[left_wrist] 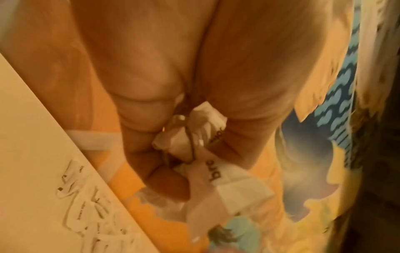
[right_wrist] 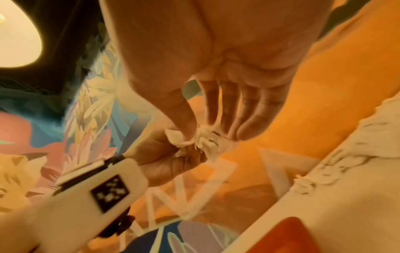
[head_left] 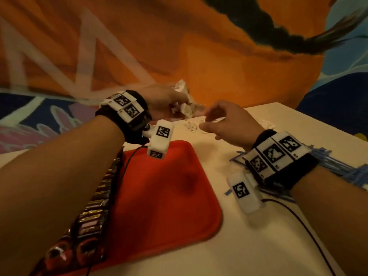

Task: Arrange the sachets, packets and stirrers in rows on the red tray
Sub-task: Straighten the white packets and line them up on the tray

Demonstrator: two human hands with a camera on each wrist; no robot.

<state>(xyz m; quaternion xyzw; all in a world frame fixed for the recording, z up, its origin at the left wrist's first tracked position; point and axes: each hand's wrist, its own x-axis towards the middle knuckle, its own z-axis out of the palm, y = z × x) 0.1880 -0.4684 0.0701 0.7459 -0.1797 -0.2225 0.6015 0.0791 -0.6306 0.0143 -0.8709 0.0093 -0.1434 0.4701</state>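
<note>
A bunch of white sachets is clutched in the left hand at 12 o'clock of the red tray; one is pinched by the right hand, whose fingers are narrow. Others may be dragged loose off the bench edge.

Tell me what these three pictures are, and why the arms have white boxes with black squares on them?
Those boxes are small cameras strapped to a person's wrists. The big picture comes from a camera on the person's head; the other two look along each hand. The left hand grips a bunch of white paper sachets, and the right hand pinches one of them with thumb and fingertips. On the white table lie a flat red plastic tray, more loose white sachets, thin blue stirrers under the right wrist, and a row of dark shiny packets along the tray's left edge.
</note>
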